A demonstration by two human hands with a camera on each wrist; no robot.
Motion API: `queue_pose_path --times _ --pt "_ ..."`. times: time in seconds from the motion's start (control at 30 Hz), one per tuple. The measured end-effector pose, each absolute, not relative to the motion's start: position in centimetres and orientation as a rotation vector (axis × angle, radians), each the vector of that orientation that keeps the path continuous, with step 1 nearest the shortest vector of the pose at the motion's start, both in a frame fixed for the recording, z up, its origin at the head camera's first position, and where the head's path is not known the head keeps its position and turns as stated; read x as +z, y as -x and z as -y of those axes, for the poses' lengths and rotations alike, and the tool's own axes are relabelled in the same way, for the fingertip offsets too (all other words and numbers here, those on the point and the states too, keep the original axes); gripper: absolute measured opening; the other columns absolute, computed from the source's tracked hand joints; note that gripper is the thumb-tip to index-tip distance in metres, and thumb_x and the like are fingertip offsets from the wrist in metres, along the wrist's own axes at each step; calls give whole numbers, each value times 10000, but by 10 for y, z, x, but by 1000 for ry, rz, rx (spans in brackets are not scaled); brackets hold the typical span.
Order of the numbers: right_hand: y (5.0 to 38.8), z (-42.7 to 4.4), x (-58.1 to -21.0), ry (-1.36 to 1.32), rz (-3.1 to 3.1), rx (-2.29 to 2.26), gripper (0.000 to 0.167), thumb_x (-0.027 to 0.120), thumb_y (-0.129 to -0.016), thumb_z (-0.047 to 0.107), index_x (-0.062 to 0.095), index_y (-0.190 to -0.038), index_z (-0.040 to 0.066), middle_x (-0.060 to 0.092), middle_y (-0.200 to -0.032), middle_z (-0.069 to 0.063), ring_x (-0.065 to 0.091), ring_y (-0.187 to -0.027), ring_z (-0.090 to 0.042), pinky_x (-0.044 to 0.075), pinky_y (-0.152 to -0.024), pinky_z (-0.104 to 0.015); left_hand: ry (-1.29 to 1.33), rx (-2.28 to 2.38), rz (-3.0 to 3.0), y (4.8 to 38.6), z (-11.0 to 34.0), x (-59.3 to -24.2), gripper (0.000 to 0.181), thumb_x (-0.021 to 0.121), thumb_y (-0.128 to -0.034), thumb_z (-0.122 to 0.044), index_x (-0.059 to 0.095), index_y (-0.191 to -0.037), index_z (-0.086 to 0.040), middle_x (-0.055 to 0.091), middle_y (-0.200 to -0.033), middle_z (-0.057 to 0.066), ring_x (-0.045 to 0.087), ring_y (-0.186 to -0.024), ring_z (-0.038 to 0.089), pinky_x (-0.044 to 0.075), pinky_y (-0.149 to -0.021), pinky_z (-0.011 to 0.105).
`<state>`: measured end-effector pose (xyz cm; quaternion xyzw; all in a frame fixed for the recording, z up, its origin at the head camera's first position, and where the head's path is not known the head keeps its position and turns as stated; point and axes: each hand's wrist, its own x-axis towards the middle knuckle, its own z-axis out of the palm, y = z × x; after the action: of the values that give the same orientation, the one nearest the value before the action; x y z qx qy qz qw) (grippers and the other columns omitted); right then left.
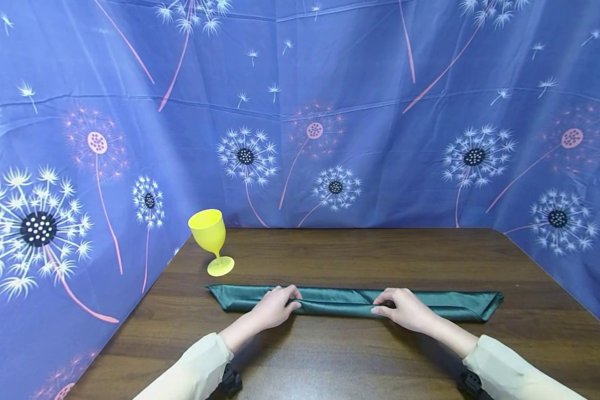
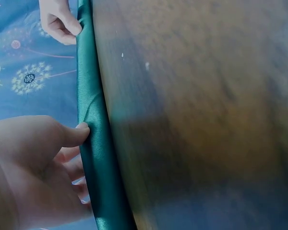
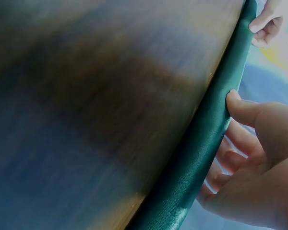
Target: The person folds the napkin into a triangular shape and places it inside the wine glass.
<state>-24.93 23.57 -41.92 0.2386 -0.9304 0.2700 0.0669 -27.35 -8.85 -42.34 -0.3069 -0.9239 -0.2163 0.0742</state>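
A dark green satiny cloth, folded into a long narrow strip, lies across the table from left to right. Its near edge is rolled over, and both ends come to slanted corners. My left hand pinches the rolled edge left of its middle. To the right of the middle, my right hand pinches the same edge. In the left wrist view the thumb presses the near side of the rolled cloth, with the fingertips hidden behind it. The right wrist view shows a like grip on the cloth.
A yellow goblet stands upright at the table's back left, beyond the cloth's left end. The brown wooden table reaches a blue curtain with dandelion prints, which hangs behind it and along both sides.
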Motion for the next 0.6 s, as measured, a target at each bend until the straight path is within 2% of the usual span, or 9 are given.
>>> queue_pose_path --times 0.2,0.4,0.6 --pt "249 -235 -418 -701 2812 961 133 682 -850 233 644 -870 108 625 -757 56 515 -498 -7 461 -531 -194 903 -653 2794 273 88 -424 75 610 -897 -151 604 -950 -98 687 -982 60 603 -966 269 452 -794 460" --pt "247 -234 -416 -714 2788 928 132 680 -850 255 642 -832 130 628 -754 72 485 -521 34 444 -560 -190 963 -670 2731 273 91 -427 95 568 -933 -198 599 -943 -109 612 -926 22 590 -935 233 458 -755 467" --pt "247 -234 -418 -716 2757 844 99 683 -849 236 664 -817 144 592 -780 93 470 -630 27 424 -579 -198 899 -671 2819 274 89 -424 75 593 -905 -139 638 -951 -100 653 -963 32 568 -941 244 454 -778 466"
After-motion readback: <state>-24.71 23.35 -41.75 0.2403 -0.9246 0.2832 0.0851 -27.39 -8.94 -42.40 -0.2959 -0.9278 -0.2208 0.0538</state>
